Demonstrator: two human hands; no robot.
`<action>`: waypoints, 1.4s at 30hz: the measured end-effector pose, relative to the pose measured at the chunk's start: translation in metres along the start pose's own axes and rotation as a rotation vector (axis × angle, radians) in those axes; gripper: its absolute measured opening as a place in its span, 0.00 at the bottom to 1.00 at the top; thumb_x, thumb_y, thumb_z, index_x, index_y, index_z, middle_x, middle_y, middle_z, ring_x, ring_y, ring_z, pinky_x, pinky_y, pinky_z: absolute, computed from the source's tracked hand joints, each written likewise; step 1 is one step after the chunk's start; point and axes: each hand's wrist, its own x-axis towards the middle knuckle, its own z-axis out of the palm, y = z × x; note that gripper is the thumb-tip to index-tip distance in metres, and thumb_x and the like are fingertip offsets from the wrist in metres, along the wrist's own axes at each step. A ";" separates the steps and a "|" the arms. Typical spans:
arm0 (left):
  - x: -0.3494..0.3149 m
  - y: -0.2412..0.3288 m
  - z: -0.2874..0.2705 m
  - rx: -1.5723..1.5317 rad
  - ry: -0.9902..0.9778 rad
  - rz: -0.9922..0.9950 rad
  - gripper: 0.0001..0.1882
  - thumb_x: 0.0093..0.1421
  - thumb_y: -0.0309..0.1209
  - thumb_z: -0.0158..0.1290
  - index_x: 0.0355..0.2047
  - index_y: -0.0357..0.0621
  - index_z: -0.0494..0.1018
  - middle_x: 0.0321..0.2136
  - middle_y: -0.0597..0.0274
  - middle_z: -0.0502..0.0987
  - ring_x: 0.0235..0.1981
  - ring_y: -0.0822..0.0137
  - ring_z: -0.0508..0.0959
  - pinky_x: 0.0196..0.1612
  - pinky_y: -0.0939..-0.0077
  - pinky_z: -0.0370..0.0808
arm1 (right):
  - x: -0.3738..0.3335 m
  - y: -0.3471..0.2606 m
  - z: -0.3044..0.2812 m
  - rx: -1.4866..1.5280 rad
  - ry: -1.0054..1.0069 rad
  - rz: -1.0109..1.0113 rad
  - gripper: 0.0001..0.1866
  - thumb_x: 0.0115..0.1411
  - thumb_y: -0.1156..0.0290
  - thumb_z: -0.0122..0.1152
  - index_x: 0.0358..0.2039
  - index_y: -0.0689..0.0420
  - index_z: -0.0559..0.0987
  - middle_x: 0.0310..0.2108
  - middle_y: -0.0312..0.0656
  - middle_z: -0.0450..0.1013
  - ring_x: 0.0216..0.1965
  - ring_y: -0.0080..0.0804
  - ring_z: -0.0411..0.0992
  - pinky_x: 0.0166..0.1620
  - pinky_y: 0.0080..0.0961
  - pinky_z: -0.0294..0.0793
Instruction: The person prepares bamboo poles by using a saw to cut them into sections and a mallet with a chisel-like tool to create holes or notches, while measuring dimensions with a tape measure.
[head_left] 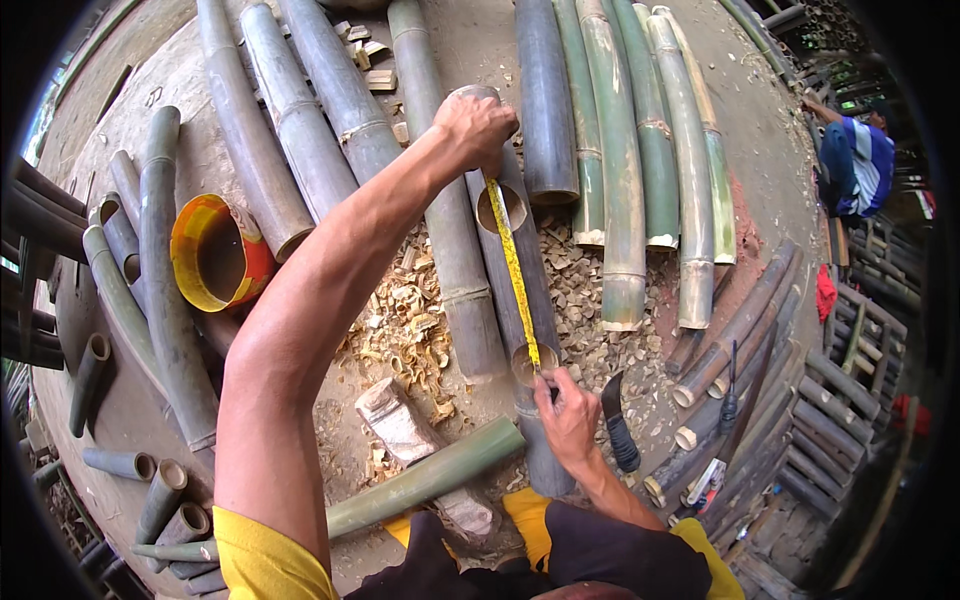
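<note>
A yellow tape measure (517, 272) is stretched along a dark bamboo pole (512, 250) in front of me. Two round holes are cut in the pole's upper side, an upper hole (501, 208) and a lower one (525, 366); the tape spans from one to the other. My left hand (476, 130) is closed round the far end of the tape, over the pole's far part; the case is hidden by the fingers. My right hand (568, 412) pinches the near end of the tape at the lower hole's edge.
Right of my right hand lies a curved dark blade with a wrapped handle (621, 425). A green bamboo piece (430, 478) and a pale wooden block (395, 418) lie near me. Wood chips (405, 330), an orange-yellow bucket (190, 250), and several bamboo poles (620, 180) surround the work; a person (865, 165) is far right.
</note>
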 end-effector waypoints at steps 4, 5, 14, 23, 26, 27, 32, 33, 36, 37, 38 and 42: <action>0.001 0.001 0.002 -0.006 0.027 0.001 0.22 0.32 0.38 0.67 0.30 0.47 0.76 0.26 0.57 0.78 0.31 0.56 0.79 0.30 0.62 0.76 | 0.000 -0.001 -0.002 -0.011 -0.021 0.021 0.05 0.55 0.72 0.60 0.31 0.57 0.75 0.22 0.46 0.75 0.22 0.44 0.75 0.24 0.34 0.71; 0.001 0.001 0.002 0.000 0.028 -0.007 0.23 0.31 0.38 0.67 0.30 0.47 0.76 0.26 0.57 0.78 0.31 0.56 0.79 0.30 0.62 0.76 | 0.000 -0.001 -0.003 -0.010 -0.028 0.028 0.04 0.55 0.72 0.60 0.31 0.57 0.75 0.21 0.46 0.75 0.22 0.44 0.75 0.24 0.33 0.71; 0.007 0.006 -0.002 0.024 -0.045 -0.031 0.22 0.32 0.37 0.65 0.31 0.47 0.76 0.27 0.58 0.78 0.32 0.57 0.79 0.31 0.62 0.76 | 0.000 0.001 -0.002 0.013 -0.024 0.028 0.04 0.55 0.73 0.60 0.31 0.57 0.75 0.22 0.45 0.76 0.22 0.43 0.76 0.24 0.33 0.71; 0.003 0.001 -0.004 0.004 -0.038 -0.003 0.22 0.33 0.37 0.65 0.31 0.46 0.76 0.25 0.56 0.78 0.30 0.58 0.80 0.28 0.63 0.76 | 0.002 -0.001 0.000 0.025 -0.003 -0.009 0.04 0.55 0.73 0.60 0.30 0.58 0.74 0.23 0.46 0.76 0.23 0.43 0.76 0.24 0.33 0.72; -0.002 0.000 -0.004 -0.052 -0.021 -0.023 0.22 0.34 0.39 0.65 0.32 0.47 0.76 0.24 0.57 0.78 0.29 0.58 0.79 0.27 0.63 0.75 | 0.001 0.000 0.001 -0.008 0.009 -0.046 0.04 0.55 0.73 0.60 0.30 0.58 0.74 0.22 0.46 0.76 0.22 0.43 0.76 0.23 0.32 0.71; -0.005 -0.001 -0.003 -0.051 -0.025 -0.025 0.22 0.34 0.39 0.65 0.32 0.47 0.76 0.24 0.57 0.78 0.29 0.58 0.79 0.27 0.63 0.75 | 0.001 0.000 0.001 -0.029 0.005 -0.062 0.05 0.55 0.73 0.60 0.31 0.58 0.75 0.22 0.46 0.76 0.21 0.42 0.76 0.22 0.32 0.71; -0.012 -0.008 0.004 -0.111 0.049 -0.010 0.24 0.34 0.42 0.66 0.34 0.49 0.76 0.23 0.57 0.78 0.29 0.58 0.79 0.27 0.63 0.75 | 0.001 -0.001 0.002 -0.027 0.018 -0.074 0.05 0.54 0.73 0.61 0.31 0.58 0.74 0.20 0.46 0.75 0.20 0.42 0.75 0.22 0.32 0.70; -0.012 -0.008 0.004 -0.111 0.050 -0.011 0.24 0.34 0.42 0.66 0.34 0.49 0.76 0.23 0.57 0.78 0.29 0.58 0.79 0.27 0.63 0.75 | 0.001 0.000 0.002 -0.020 0.024 -0.075 0.05 0.54 0.73 0.61 0.31 0.58 0.74 0.20 0.46 0.75 0.20 0.43 0.75 0.21 0.32 0.70; -0.011 -0.004 0.000 -0.093 0.030 -0.013 0.24 0.35 0.43 0.66 0.34 0.50 0.76 0.24 0.57 0.78 0.29 0.57 0.79 0.28 0.63 0.75 | 0.002 -0.001 0.001 -0.009 0.016 -0.060 0.05 0.54 0.73 0.61 0.31 0.57 0.74 0.20 0.46 0.75 0.20 0.43 0.75 0.22 0.32 0.70; -0.010 -0.003 -0.003 -0.080 0.008 -0.024 0.24 0.36 0.44 0.66 0.34 0.50 0.76 0.24 0.57 0.78 0.29 0.57 0.79 0.28 0.63 0.75 | 0.002 -0.001 0.001 -0.011 0.017 -0.061 0.05 0.54 0.73 0.61 0.31 0.57 0.74 0.20 0.46 0.75 0.20 0.43 0.75 0.22 0.32 0.70; -0.010 -0.001 -0.006 -0.068 -0.012 -0.034 0.24 0.37 0.44 0.66 0.35 0.50 0.76 0.25 0.57 0.78 0.30 0.57 0.79 0.29 0.63 0.75 | 0.003 0.000 0.001 -0.002 0.017 -0.060 0.05 0.54 0.73 0.61 0.31 0.58 0.74 0.20 0.46 0.75 0.20 0.44 0.75 0.22 0.32 0.70; -0.012 -0.001 -0.004 -0.024 0.013 -0.036 0.22 0.40 0.45 0.65 0.34 0.50 0.76 0.27 0.59 0.79 0.30 0.57 0.79 0.29 0.62 0.76 | 0.003 0.001 -0.001 0.029 0.000 -0.040 0.06 0.54 0.73 0.61 0.31 0.58 0.74 0.20 0.47 0.74 0.22 0.45 0.75 0.23 0.33 0.71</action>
